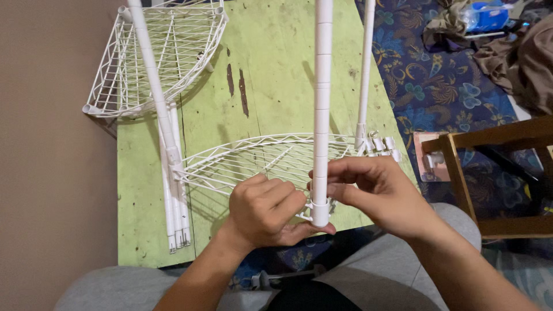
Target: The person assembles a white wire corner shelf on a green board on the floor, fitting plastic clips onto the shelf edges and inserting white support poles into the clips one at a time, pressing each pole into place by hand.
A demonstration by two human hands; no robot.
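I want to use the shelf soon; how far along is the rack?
One wire shelf already sits on three poles. Both hands, left hand and right hand, are at the front pole where it meets the shelf. A second shelf and spare poles lie unattached on the green board.

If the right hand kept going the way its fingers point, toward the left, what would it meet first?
The right hand already touches the white pole; just beyond that is the left hand, though depth is hard to judge.
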